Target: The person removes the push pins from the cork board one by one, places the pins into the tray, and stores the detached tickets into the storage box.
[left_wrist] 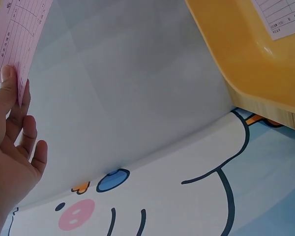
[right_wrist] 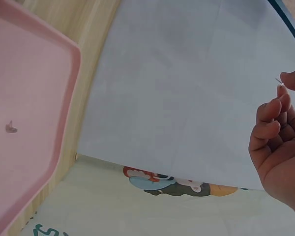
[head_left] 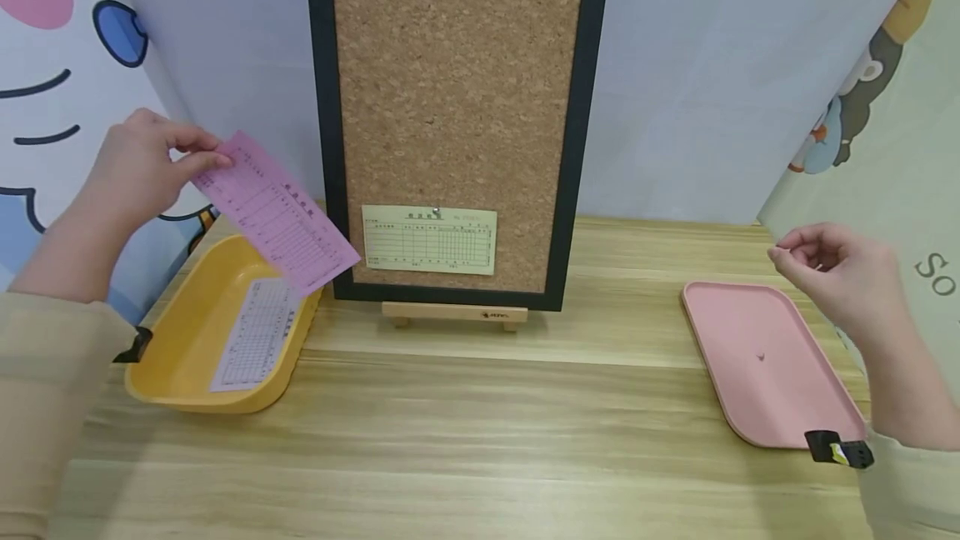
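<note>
The left hand (head_left: 135,169) pinches a pink slip (head_left: 276,212) by its corner above the yellow tray (head_left: 180,323), while the right hand (head_left: 840,273) pinches a pin (right_wrist: 279,82); so light a grip could drop it.

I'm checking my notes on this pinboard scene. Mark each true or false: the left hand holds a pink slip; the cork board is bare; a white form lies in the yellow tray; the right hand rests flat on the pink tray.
1. True: the left hand pinches the pink slip.
2. False: a pale form is pinned on the cork board.
3. True: a white form lies in the yellow tray.
4. False: the right hand, above the pink tray, pinches a pin.
</note>
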`<state>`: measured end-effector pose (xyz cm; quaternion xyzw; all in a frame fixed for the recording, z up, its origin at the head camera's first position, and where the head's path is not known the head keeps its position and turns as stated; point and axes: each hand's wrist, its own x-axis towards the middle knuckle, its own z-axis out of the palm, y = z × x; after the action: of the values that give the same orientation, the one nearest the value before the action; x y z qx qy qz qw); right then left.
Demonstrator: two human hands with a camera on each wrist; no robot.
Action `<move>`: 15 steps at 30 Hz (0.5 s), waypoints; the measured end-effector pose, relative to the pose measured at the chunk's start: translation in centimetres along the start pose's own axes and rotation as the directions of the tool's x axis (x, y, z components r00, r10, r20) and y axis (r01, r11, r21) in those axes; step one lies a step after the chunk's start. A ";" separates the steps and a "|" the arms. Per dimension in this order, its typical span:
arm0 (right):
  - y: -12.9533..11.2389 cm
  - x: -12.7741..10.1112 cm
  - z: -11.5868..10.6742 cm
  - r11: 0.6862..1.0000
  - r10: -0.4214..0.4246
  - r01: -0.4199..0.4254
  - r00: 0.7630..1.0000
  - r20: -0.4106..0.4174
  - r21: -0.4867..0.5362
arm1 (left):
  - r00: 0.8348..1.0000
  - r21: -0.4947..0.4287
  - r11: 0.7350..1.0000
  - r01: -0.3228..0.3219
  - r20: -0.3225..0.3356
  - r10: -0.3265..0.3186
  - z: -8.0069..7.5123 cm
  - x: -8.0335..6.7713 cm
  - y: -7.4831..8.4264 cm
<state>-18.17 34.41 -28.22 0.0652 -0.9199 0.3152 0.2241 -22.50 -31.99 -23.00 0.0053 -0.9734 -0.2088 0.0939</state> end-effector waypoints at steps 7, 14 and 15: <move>2.0 -0.4 0.6 0.999 0.039 -0.041 0.997 0.064 0.024 | 0.998 0.044 0.997 -0.065 0.028 0.063 0.6 0.4 -1.6; 3.8 -0.9 1.1 0.996 0.045 -0.056 0.989 0.143 0.070 | 0.987 0.115 0.981 -0.159 0.027 0.157 1.1 0.6 -2.8; 4.1 -1.0 1.2 0.995 0.045 -0.057 0.987 0.154 0.076 | 0.983 0.132 0.974 -0.183 0.028 0.181 1.2 0.6 -3.0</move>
<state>-18.78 36.89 -31.74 0.0742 -0.9222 0.3518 0.1425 -23.40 -34.27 -25.19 -0.0791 -0.9823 -0.1336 0.1043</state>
